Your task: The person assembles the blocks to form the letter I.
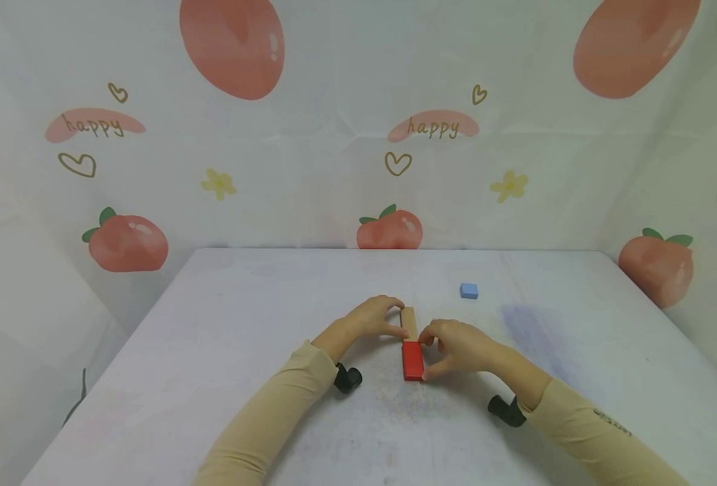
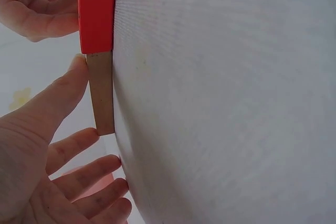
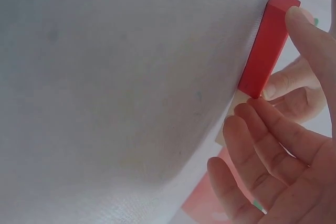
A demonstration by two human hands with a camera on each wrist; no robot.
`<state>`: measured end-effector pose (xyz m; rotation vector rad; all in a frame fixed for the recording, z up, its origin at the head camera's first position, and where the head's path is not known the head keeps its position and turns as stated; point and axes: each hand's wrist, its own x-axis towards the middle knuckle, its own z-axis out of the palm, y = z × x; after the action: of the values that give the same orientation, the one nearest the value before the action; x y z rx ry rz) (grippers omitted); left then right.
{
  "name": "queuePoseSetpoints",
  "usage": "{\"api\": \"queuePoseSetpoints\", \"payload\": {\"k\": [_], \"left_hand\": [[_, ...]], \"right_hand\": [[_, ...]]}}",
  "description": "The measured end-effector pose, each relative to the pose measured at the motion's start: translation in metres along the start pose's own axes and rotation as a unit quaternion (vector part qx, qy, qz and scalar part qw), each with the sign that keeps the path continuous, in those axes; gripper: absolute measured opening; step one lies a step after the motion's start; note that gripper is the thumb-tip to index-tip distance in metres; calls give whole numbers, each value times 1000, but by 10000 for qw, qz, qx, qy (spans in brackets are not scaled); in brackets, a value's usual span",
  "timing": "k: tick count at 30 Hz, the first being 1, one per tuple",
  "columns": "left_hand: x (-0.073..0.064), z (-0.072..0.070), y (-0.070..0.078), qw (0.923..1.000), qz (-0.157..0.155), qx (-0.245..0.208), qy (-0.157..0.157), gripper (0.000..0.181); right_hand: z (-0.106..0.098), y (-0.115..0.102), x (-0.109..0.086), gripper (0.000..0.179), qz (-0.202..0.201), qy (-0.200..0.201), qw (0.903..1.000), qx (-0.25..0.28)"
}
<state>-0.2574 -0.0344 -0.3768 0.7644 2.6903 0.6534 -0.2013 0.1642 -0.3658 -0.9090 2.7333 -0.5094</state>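
Note:
A red block [image 1: 413, 361] and a plain wooden block [image 1: 408, 324] lie end to end on the white table, touching or nearly so. My left hand [image 1: 378, 317] pinches the wooden block lengthwise, thumb by the joint and index finger at the far end; its other fingers spread loosely in the left wrist view. At the red block, my right hand [image 1: 462, 345] grips between thumb at the near end and index finger at the far end. In the right wrist view the wooden block [image 3: 239, 100] is mostly hidden behind fingers.
Farther back on the table [image 1: 261, 297], to the right, sits a small blue block [image 1: 469, 291]. A printed cloth [image 1: 334, 88] hangs behind the table. Black wrist-worn devices [image 1: 348, 379] stick out beside both sleeves.

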Motion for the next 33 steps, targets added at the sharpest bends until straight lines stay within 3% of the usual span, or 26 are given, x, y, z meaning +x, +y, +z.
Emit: {"api": "queuePoseSetpoints", "payload": {"k": [12,20,33], "left_hand": [[1,0,0,9999,-92,-49,-29,61],[-1,0,3,10000,75,-25,-24,53],[-3,2,2,9998,59,189,-94,53]], "right_hand": [[0,0,0,50,-49,15,10000,-49],[0,1,-1,49,-41,5,10000,30],[0,1,0,49,-32,-12,10000,0]]}}
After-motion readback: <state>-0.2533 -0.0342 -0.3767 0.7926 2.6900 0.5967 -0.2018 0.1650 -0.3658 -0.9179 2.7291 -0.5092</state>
